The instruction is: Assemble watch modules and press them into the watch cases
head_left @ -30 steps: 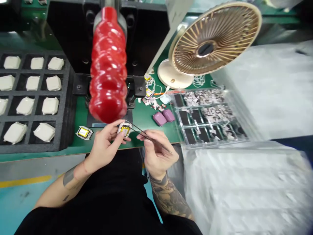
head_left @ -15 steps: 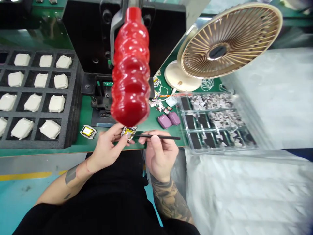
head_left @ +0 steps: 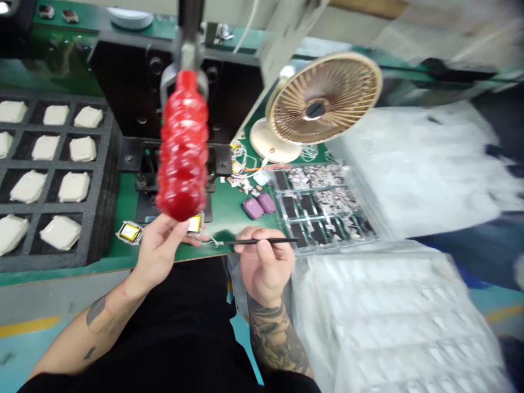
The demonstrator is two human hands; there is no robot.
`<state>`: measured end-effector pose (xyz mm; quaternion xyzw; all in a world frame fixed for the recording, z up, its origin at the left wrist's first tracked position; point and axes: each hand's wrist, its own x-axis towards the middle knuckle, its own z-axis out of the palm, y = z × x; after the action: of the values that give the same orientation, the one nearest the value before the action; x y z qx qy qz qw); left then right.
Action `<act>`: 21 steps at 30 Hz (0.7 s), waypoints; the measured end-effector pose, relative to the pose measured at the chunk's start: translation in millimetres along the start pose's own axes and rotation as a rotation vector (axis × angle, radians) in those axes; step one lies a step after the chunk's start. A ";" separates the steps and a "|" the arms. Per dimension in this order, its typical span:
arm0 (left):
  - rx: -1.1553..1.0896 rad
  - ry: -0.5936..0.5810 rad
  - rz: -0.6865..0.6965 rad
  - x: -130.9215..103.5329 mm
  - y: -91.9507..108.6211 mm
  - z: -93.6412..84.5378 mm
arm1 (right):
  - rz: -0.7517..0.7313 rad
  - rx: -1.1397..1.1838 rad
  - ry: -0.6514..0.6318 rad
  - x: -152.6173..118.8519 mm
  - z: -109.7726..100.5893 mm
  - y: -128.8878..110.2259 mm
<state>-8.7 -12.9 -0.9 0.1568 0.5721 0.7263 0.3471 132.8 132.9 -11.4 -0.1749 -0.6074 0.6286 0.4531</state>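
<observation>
My left hand (head_left: 159, 248) pinches a small watch case (head_left: 196, 224) with a yellow-edged white part inside, partly hidden under the red handle (head_left: 183, 158). In my right hand (head_left: 266, 267) is a pair of slim black tweezers (head_left: 282, 240), lying level and pointing left. A small pale strip (head_left: 216, 242) shows at the tweezer tips, just right of the watch case; blur hides whether the tips grip it. Left of my left hand, a second watch case (head_left: 130, 232) with a similar yellow-edged part rests on the green bench.
A black press (head_left: 123, 93) carries the red handle. A foam tray (head_left: 102, 218) with white watch-shaped pieces stands left. Right are two purple cases (head_left: 254, 208), a clear divided box (head_left: 282, 218) of small parts, a fan (head_left: 323, 103) and plastic-wrapped stacks (head_left: 388, 327).
The camera view has shifted, showing more on the right. The tweezer tips have drawn back rightward from the watch case, and a pale strip now shows between them and the case.
</observation>
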 end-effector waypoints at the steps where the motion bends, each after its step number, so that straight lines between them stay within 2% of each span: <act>1: 0.010 0.015 -0.015 0.4 1.2 -0.5 | 0.009 0.026 -0.032 8.3 -14.7 -9.4; 2: 0.027 0.023 -0.025 0.2 2.1 -0.9 | 0.004 0.021 -0.044 19.1 -33.5 -20.1; 4: 0.071 0.019 -0.029 -1.4 3.1 -1.7 | -0.076 -0.116 0.060 46.1 -79.1 -43.3; 5: 0.091 0.009 -0.026 -2.7 3.4 -2.1 | -0.165 -0.249 0.191 60.7 -102.6 -54.0; 6: 0.110 -0.002 -0.023 -4.0 3.6 -2.3 | -0.277 -0.401 0.393 74.6 -123.8 -62.8; 7: 0.125 -0.010 -0.019 -5.2 3.6 -2.4 | -0.384 -0.468 0.543 86.8 -140.8 -69.0; 9: 0.146 -0.022 -0.015 -7.0 3.5 -2.5 | -0.565 -0.598 0.827 101.1 -156.3 -71.9; 11: 0.163 -0.028 -0.010 -7.7 2.7 -2.6 | -0.605 -0.672 0.912 97.6 -145.2 -63.0; 12: 0.171 -0.033 -0.009 -7.8 2.0 -2.8 | -0.579 -0.700 0.871 89.2 -131.7 -55.0; 14: 0.185 -0.037 -0.008 -8.0 0.6 -3.9 | -0.505 -0.746 0.632 63.9 -97.2 -35.5; 17: 0.214 -0.041 -0.012 -8.7 -1.0 -6.7 | -0.459 -0.857 0.090 26.0 -48.6 -6.7; 19: 0.230 -0.041 -0.007 -8.9 -1.3 -8.9 | -0.434 -0.954 -0.162 11.6 -28.0 6.8; 21: 0.237 -0.049 0.000 -8.7 -1.3 -10.7 | -0.410 -1.057 -0.302 6.4 -18.8 13.8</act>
<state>-8.8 -26.4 -3.8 0.2142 0.6454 0.6495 0.3401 139.0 151.3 -25.7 -0.1645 -0.9178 0.1577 0.3251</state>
